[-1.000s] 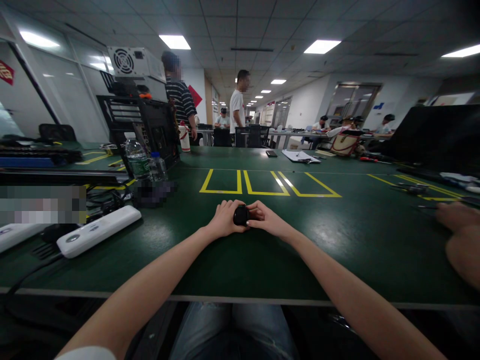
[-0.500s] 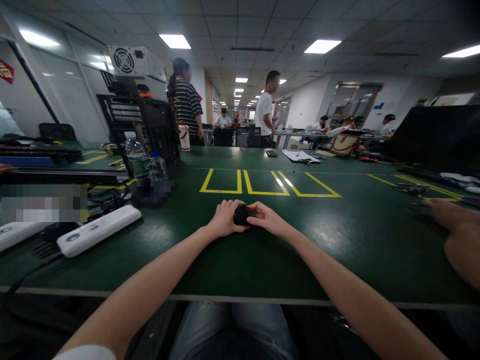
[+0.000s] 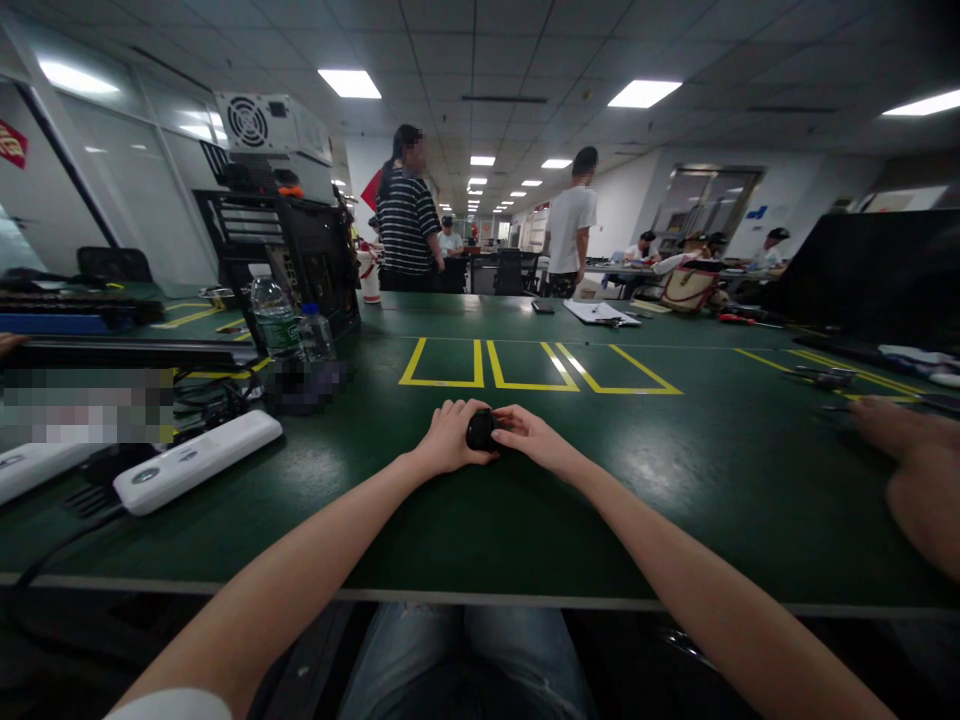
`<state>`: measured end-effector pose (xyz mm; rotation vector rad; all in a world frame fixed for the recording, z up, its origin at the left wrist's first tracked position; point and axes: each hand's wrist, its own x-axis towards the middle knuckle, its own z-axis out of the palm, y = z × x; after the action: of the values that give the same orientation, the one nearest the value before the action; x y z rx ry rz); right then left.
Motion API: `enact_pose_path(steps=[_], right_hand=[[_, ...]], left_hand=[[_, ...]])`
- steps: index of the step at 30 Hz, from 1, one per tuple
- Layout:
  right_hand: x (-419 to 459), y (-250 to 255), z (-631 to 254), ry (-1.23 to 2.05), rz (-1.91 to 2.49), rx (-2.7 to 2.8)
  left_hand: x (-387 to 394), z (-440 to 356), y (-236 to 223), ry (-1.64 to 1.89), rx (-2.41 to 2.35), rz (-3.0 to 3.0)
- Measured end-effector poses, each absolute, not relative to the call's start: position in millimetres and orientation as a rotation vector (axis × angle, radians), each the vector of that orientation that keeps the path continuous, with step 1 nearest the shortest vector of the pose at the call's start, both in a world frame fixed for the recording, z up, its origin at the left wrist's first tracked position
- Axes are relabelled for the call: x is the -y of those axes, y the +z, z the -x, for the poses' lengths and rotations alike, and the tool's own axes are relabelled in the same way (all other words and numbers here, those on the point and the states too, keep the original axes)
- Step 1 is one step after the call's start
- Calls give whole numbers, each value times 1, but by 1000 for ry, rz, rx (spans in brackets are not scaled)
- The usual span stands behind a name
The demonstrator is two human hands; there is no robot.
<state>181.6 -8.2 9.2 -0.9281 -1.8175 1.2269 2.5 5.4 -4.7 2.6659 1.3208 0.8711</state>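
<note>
Between my two hands is a small black rounded object (image 3: 481,430), low over the green tabletop or resting on it; its exact kind I cannot make out. My left hand (image 3: 450,438) wraps round its left side, fingers behind and thumb at the near edge. From the other side, my right hand (image 3: 534,438) pinches its right edge between thumb and fingers. Just beyond my hands, yellow tape (image 3: 536,387) marks out open-topped shapes on the table.
A white power strip (image 3: 202,462), a water bottle (image 3: 274,315) and a black computer case (image 3: 319,255) stand to the left. A clipboard (image 3: 602,313) lies farther back. At the right edge, another person's hand (image 3: 911,430) rests near small tools. Two people stand beyond the table.
My hands and the black object stay nearly in place, with the right thumb shifted very slightly. In the background, the two standing people have moved to the right.
</note>
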Motion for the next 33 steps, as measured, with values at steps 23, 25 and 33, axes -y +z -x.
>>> enact_pose_path(steps=[23,25,33], right_hand=[[9,10,-184,1317,863,1854],[10,11,-184,1297,870,1849],[7,7,-181,1223,918,1827]], left_hand=[[-4,-4,-3,860,-1347,-2641],[-3,-3,-2,853,-1346,-2632],[-3,-4,-1,849,-1343,-2643]])
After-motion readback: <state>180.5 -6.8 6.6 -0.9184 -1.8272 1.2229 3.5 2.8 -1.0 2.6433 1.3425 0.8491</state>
